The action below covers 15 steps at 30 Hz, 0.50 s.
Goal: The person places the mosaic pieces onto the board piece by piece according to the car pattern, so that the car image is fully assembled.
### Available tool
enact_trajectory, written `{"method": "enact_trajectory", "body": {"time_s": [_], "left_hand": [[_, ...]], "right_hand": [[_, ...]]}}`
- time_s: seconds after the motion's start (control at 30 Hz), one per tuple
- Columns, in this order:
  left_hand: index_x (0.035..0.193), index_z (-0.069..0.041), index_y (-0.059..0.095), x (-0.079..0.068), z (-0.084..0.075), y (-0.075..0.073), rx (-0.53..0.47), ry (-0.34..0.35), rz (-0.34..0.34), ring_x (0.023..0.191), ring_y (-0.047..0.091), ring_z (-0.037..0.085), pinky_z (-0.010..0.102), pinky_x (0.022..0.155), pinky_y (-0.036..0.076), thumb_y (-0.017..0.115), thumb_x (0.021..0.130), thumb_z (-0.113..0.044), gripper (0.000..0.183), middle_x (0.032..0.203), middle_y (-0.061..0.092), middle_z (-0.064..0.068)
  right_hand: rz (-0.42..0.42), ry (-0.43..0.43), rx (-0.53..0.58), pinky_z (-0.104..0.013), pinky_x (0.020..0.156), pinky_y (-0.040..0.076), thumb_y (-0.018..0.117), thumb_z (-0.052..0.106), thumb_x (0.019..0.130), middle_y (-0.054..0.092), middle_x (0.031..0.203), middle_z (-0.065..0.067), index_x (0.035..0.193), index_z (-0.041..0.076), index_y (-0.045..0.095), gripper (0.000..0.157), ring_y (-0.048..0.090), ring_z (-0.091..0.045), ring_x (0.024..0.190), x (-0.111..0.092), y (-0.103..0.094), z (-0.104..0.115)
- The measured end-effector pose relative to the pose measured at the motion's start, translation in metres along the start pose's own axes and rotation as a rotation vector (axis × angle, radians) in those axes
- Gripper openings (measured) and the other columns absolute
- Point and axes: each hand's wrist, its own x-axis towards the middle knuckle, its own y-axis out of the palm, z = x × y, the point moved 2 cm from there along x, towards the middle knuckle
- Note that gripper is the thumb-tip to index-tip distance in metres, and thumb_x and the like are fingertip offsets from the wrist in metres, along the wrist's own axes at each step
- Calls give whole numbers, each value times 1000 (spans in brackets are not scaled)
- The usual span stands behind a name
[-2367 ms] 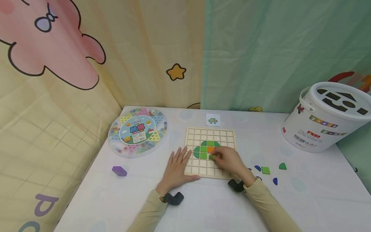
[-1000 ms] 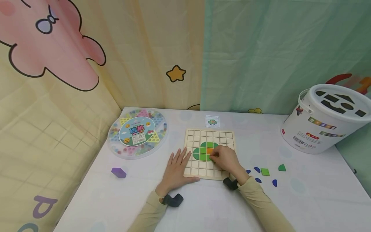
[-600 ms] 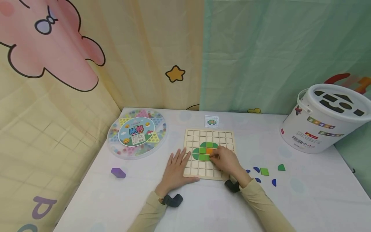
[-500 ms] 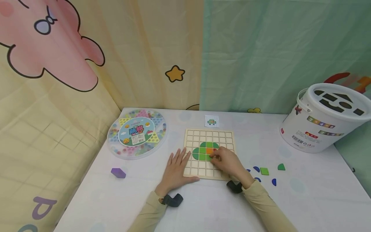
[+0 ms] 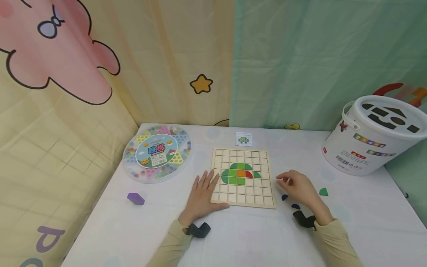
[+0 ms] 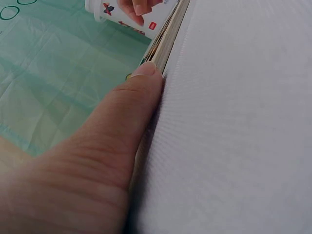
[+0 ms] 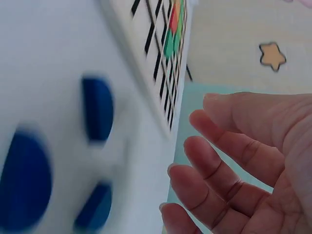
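A wooden grid board [image 5: 260,200] lies on the table, with green pieces [image 5: 232,173], an orange square [image 5: 241,173] and a red piece [image 5: 248,174] set in its cells. My left hand [image 5: 201,193] rests on the board's left side, fingers spread; in the left wrist view its thumb [image 6: 122,112] lies along the near edge. To the right of the board, my right hand [image 5: 297,187] is above the table, fingers loosely bent. Nothing shows between its fingertips in the right wrist view. Blue half-round pieces [image 7: 97,109] lie below it. The hand hides the loose green square.
A small pattern card [image 5: 243,139] lies behind the board. A round Chinese checkers box [image 5: 156,152] sits at back left, with a purple block [image 5: 135,198] in front. At right stand a white bucket [image 5: 370,141] and a dark green quarter-round piece [image 5: 323,191].
My right hand put the green square it pinched into a cell below the orange one, let go, and moved right, off the board. My left hand has stayed in place.
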Motion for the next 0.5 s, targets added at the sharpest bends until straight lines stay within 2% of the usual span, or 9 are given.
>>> {"method": "enact_trajectory", "body": {"time_s": [0.1, 0.27, 0.5], "left_hand": [[151, -11, 25, 0, 0, 0, -4, -6, 3, 143, 6, 29, 48, 113, 4, 56, 75, -74, 103, 157, 15, 9], [151, -12, 24, 0, 0, -1, -7, -14, 10, 143, 5, 28, 47, 113, 4, 56, 75, -74, 103, 157, 15, 8], [151, -11, 26, 0, -1, -2, -15, -4, 4, 143, 7, 30, 48, 113, 4, 57, 75, -73, 103, 157, 16, 10]], "right_hand": [[-4, 48, -12, -28, 53, 39, 71, 12, 85, 59, 80, -1, 96, 3, 72, 15, 47, -15, 67, -11, -11, -15], [63, 121, -11, -29, 55, 42, 73, 12, 82, 60, 86, -4, 100, 2, 70, 20, 49, -18, 71, -28, -25, -36], [131, 171, -5, -31, 56, 40, 78, 17, 78, 59, 88, -5, 100, 1, 69, 29, 47, -19, 73, -44, -33, -50]]}}
